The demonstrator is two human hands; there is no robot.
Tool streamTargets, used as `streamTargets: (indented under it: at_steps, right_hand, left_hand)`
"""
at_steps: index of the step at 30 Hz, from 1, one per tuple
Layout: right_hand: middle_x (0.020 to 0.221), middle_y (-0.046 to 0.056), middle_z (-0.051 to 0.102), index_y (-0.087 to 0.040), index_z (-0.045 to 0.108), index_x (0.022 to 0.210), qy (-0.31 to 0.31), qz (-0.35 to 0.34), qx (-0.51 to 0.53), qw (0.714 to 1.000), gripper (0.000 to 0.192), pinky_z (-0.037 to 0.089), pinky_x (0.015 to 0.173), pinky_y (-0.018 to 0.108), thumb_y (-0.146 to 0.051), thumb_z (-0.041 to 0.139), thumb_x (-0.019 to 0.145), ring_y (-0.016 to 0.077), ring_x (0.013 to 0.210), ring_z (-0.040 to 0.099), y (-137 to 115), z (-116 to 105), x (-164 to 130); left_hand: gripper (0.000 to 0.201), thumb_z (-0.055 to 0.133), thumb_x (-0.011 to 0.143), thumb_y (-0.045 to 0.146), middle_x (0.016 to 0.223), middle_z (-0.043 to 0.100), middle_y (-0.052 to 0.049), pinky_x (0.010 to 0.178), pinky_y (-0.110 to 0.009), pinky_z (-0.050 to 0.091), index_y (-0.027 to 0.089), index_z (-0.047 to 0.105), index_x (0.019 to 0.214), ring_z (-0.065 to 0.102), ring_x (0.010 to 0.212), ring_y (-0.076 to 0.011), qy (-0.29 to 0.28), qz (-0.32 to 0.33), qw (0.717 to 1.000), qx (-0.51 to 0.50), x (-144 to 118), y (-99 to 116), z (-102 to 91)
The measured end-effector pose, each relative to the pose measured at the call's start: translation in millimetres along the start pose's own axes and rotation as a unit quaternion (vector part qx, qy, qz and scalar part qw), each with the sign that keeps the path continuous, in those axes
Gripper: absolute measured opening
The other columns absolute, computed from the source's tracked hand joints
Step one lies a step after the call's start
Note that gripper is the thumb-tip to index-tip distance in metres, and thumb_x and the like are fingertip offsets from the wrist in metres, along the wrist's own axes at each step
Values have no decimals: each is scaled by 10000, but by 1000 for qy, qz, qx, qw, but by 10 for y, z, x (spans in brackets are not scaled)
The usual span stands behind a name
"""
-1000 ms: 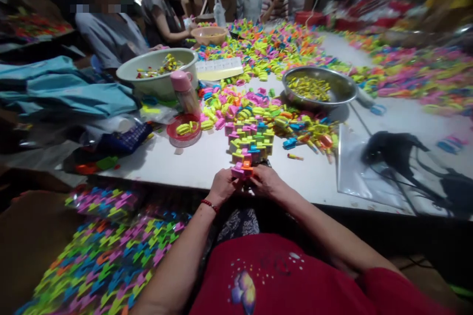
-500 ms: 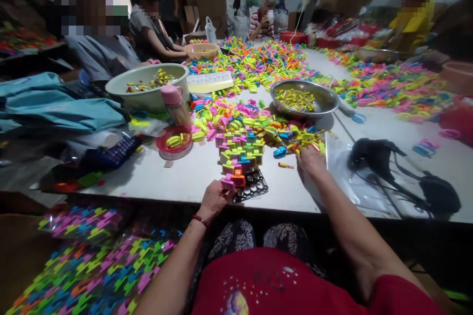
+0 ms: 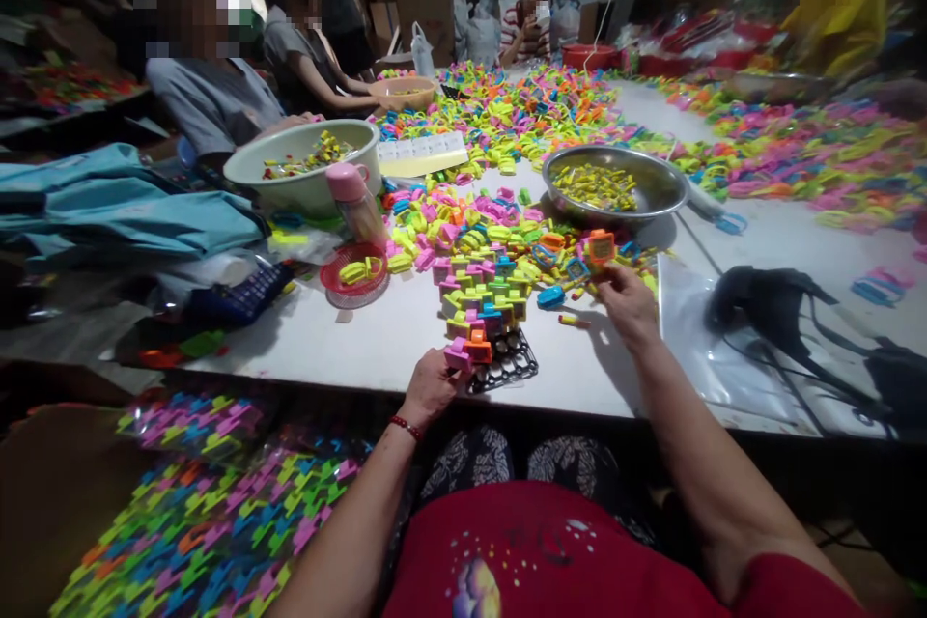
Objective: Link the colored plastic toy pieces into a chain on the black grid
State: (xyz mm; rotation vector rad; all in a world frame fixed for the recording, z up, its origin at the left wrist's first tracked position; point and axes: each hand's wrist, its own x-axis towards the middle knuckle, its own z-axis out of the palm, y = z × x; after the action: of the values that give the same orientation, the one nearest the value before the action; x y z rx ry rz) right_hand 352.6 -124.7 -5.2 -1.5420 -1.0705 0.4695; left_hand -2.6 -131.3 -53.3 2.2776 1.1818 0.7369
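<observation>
At the table's front edge stands a black grid tray (image 3: 516,365), its rear part filled with rows of bright plastic toy watches (image 3: 484,294). My left hand (image 3: 433,384) is closed at the tray's left front corner, against a pink toy watch (image 3: 457,353); its fingertips are partly hidden. Beside that one sits an orange toy watch in the same front row. Right of the tray, my right hand (image 3: 632,307) pinches another orange toy watch (image 3: 601,247) with a square face, raised over a loose pile. A small yellow-and-red stick (image 3: 574,321) and a blue piece (image 3: 550,296) lie nearby.
A steel bowl (image 3: 656,185) of small yellow sticks stands behind the pile. Leftward are a red basket (image 3: 325,282), a pink-capped bottle (image 3: 352,193) and a green basin (image 3: 250,176). A clear bag and black straps (image 3: 760,294) lie at right. Other people sit around the table.
My right hand has come up from the pile with an orange toy watch in its fingers. My left hand stays at the tray corner. The view has shifted slightly.
</observation>
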Motion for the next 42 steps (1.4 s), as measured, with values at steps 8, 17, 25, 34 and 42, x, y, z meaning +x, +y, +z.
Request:
streamTargets:
  at_steps: [8, 17, 25, 34, 42]
  right_hand:
    - [822, 73, 716, -170, 712, 863, -163, -18, -26, 986, 294, 519, 714, 329, -454, 668, 801, 224, 764, 659, -295, 340, -875]
    - [785, 46, 693, -198, 687, 780, -309, -145, -130, 931, 207, 482, 681, 264, -214, 495, 856, 180, 721, 629, -266, 863, -1151]
    - [844, 51, 682, -209, 693, 906, -347, -208, -210, 890, 205, 455, 709, 251, -137, 511, 848, 180, 770, 608, -261, 834, -1045]
    - [797, 38, 645, -186, 683, 873, -362, -215, -216, 881, 139, 437, 673, 229, -144, 551, 873, 149, 711, 574, -377, 880, -1062]
    - [1020, 120, 631, -164, 684, 1089, -124, -162, -346, 916, 245, 461, 751, 316, -217, 554, 888, 236, 877, 601, -26, 130, -459]
  left_hand:
    - [235, 603, 859, 296, 700, 672, -15, 643, -216, 388, 182, 705, 680, 560, 654, -119, -28, -16, 999, -10, -7, 24, 44]
    - [183, 602, 878, 276, 772, 704, -2, 673, -217, 394, 222, 747, 780, 585, 699, -118, -29, 2, 998, -61, -17, 80, -6]
    - [173, 633, 862, 293, 763, 701, -3, 685, -231, 394, 208, 734, 749, 583, 713, -127, -16, -18, 999, -32, -27, 73, 8]
    - [225, 592, 881, 241, 720, 683, 12, 670, -214, 379, 201, 714, 696, 576, 684, -107, -14, 2, 999, -40, -15, 84, -11]
    - [220, 593, 880, 254, 747, 680, -10, 640, -220, 361, 185, 697, 698, 568, 706, -125, -42, 8, 999, 0, 16, 41, -11]
